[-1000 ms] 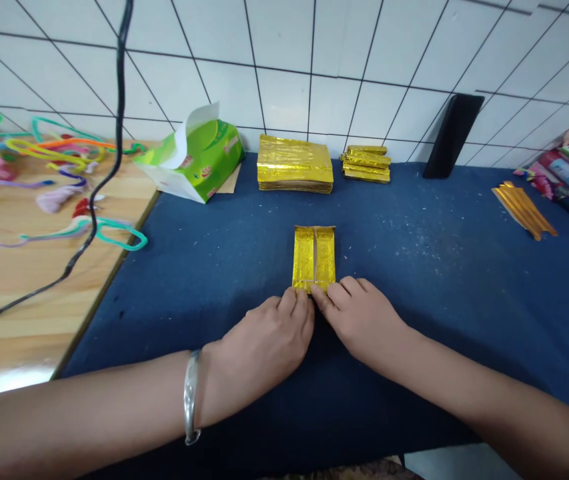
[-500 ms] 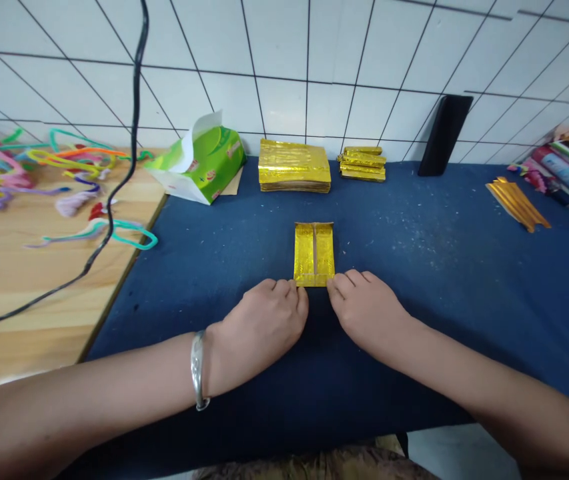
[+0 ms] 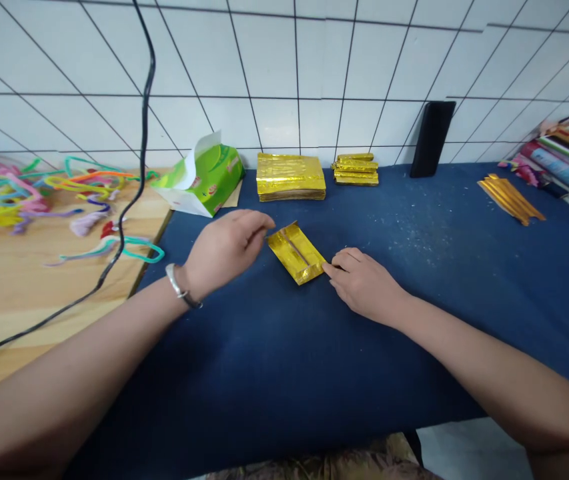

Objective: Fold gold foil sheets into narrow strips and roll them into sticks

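A folded gold foil paper [image 3: 296, 253] lies turned at an angle on the dark blue cloth, its two side flaps meeting near a central slit. My right hand [image 3: 361, 283] pinches the paper's lower right corner between thumb and fingers. Just off the upper left corner is my left hand [image 3: 229, 247], raised a little, with its fingers curled together; whether it touches the paper cannot be made out. A silver bangle [image 3: 179, 285] circles my left wrist.
Along the tiled wall stand a green tissue pack [image 3: 209, 177], a gold paper stack [image 3: 291, 177], folded gold strips [image 3: 355, 171] and a black phone-like slab [image 3: 431, 139]. Orange-gold strips [image 3: 511, 199] and books [image 3: 564, 167] lie right. A black cable [image 3: 144, 133] hangs left before pipe cleaners [image 3: 9, 190].
The gold paper has turned on the cloth and its lower edge has moved left. My left hand has lifted from the lower left corner toward the upper left. My right hand stays at a corner.
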A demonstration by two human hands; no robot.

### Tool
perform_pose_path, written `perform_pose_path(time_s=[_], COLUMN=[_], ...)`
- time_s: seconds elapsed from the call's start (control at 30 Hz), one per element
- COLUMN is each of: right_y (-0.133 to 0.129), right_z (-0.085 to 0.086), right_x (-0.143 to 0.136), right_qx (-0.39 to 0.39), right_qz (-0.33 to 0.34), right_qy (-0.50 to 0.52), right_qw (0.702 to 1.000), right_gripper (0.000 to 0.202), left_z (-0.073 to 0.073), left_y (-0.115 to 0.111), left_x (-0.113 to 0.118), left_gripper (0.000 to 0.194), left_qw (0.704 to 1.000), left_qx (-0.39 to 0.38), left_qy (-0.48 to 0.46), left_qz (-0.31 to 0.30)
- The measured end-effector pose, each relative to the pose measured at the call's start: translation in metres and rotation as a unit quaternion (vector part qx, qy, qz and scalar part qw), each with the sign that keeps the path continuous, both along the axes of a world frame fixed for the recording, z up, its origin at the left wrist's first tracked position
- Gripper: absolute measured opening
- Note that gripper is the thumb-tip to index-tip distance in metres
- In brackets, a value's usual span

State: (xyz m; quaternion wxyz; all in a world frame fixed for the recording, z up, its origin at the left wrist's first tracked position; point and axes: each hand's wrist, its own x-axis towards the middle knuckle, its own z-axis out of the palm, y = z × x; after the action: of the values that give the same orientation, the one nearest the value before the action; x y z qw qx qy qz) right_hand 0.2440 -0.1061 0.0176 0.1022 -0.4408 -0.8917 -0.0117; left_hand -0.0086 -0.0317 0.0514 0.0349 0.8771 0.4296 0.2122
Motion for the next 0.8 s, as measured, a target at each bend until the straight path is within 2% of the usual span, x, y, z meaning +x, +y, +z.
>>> perform_pose_path(time_s=[0.07,0.13,0.27,0.5,0.63,0.8], right_y=[0.001,0.002,0.004,-0.001,-0.004,-0.004], right_z=[-0.001,-0.001,-0.002,0.002,0.001,0.002], right_x=[0.001,0.002,0.003,-0.004,-0.012,-0.010], right_qx=[-0.004,-0.006,-0.002,0.008,0.001,0.006], right_qz=[0.005,0.008,0.008,0.014,0.031,0.039], right_qy=[0.002,0.004,0.017,0.032,0.016,0.002], right_qw=[1.000,1.000,1.000,0.999,0.999,0.999], right_gripper=[0.032,0.034,0.033,0.030,0.033,0.031], left_z=[-0.016,-0.031,-0.046,-0.047,-0.042,-0.034], left_y=[0.021,0.033,0.036,0.033,0.028,0.020], left_x=[-0.007,-0.009,-0.008,0.000,0.003,0.005], left_gripper=[0.024,0.026,0.028,0.028,0.033,0.042], left_qw=[0.999,0.996,0.991,0.985,0.980,0.976], left_qx=[-0.019,-0.074,-0.100,-0.039,-0.047,-0.031], left_qy=[-0.040,-0.056,-0.042,0.049,0.110,0.136], left_qz=[0.013,-0.008,-0.073,-0.161,-0.162,-0.166])
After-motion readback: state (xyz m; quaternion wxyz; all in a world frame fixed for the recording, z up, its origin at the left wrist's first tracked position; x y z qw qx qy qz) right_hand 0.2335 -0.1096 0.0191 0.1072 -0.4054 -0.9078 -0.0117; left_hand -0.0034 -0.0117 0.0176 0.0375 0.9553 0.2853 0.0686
